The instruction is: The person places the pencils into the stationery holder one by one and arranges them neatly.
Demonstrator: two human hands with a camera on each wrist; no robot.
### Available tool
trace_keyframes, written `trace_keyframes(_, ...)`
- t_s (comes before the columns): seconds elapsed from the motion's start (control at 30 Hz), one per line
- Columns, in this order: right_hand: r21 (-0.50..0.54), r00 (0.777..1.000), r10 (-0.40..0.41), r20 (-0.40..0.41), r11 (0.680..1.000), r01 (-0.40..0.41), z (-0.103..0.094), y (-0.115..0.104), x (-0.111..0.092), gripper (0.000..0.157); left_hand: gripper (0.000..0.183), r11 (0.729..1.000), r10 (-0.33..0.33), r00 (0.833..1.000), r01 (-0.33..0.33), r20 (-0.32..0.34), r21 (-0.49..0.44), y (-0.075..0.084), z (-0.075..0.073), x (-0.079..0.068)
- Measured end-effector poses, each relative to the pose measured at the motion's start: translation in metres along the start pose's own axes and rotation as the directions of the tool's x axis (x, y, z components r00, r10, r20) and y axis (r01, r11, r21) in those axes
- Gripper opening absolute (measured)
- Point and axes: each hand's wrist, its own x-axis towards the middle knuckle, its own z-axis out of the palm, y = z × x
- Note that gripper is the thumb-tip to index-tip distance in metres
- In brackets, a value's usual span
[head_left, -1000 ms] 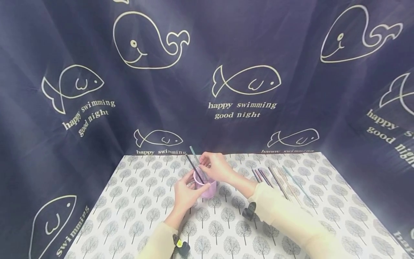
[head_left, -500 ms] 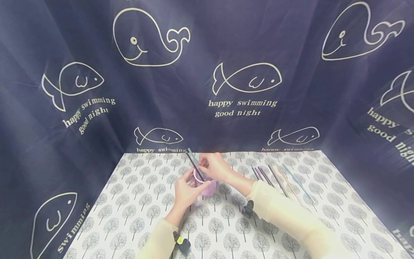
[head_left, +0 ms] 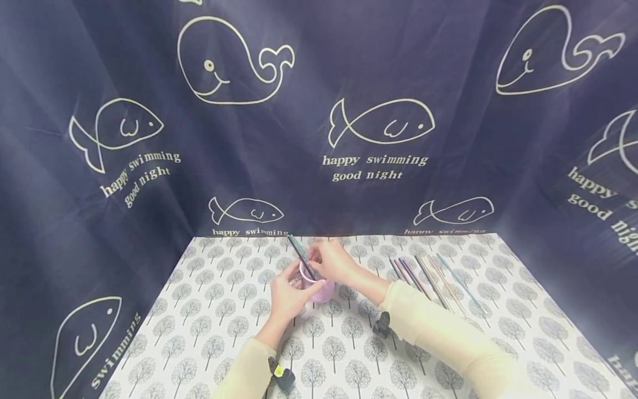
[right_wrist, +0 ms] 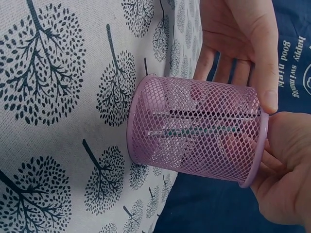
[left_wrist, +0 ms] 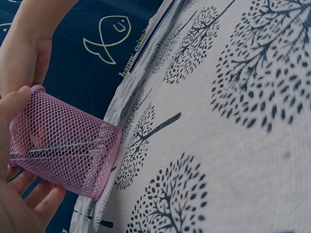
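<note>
My left hand (head_left: 288,293) grips a pink mesh pen holder (head_left: 323,292), thumb at the rim and fingers round the far side. The holder stands upright on the table, as the right wrist view's mesh pen holder (right_wrist: 194,128) also shows. Inside lean a dark thin stick (head_left: 301,257) and a teal thin stick (head_left: 296,245), close together and tilted left. My right hand (head_left: 333,259) reaches over the rim, its curled fingers pinching the teal stick. Their exact contact is partly hidden by the hand and the mesh.
Several thin sticks (head_left: 433,282), dark, tan and pale blue, lie side by side on the right of the table. A tree-print cloth (head_left: 209,327) covers the tabletop. Behind it hangs a dark blue curtain (head_left: 299,127) with fish and whale drawings.
The teal stick has sunk lower and swung left, from apart to alongside the dark stick. My right hand has moved slightly down with it, while the left keeps its hold on the pen holder.
</note>
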Motion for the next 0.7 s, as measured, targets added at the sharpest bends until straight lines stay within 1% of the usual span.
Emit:
trace_keyframes(0.13,-0.009,1.000,-0.005,-0.002,1.000,0.005,0.001,0.000,0.000,0.008,0.076,1.000,-0.006,1.000,0.006,-0.006,0.002,0.000,0.000,-0.001)
trace_keyframes(0.23,-0.009,1.000,0.006,-0.006,1.000,-0.006,0.001,0.001,0.000,0.007,0.075,1.000,0.000,1.000,0.000,-0.006,0.000,-0.002,0.001,0.001)
trace_keyframes(0.33,-0.007,1.000,0.026,-0.010,1.000,-0.026,-0.001,0.003,-0.001,0.007,0.075,1.000,0.001,1.000,-0.001,-0.005,-0.004,-0.002,0.002,0.002)
trace_keyframes(0.4,-0.012,0.999,0.034,-0.030,0.999,-0.034,-0.005,0.005,-0.001,0.007,0.076,1.000,-0.004,1.000,0.003,-0.009,-0.008,-0.002,0.002,0.003)
trace_keyframes(0.57,-0.019,0.994,0.028,-0.107,0.999,-0.030,-0.027,0.011,-0.002,0.009,0.080,1.000,-0.029,0.999,0.029,-0.025,0.001,0.001,0.001,0.001)
trace_keyframes(0.7,-0.046,0.990,0.037,-0.136,0.998,-0.043,-0.050,0.021,-0.006,0.010,0.081,0.999,-0.044,0.999,0.044,-0.029,0.011,0.002,0.001,0.000)
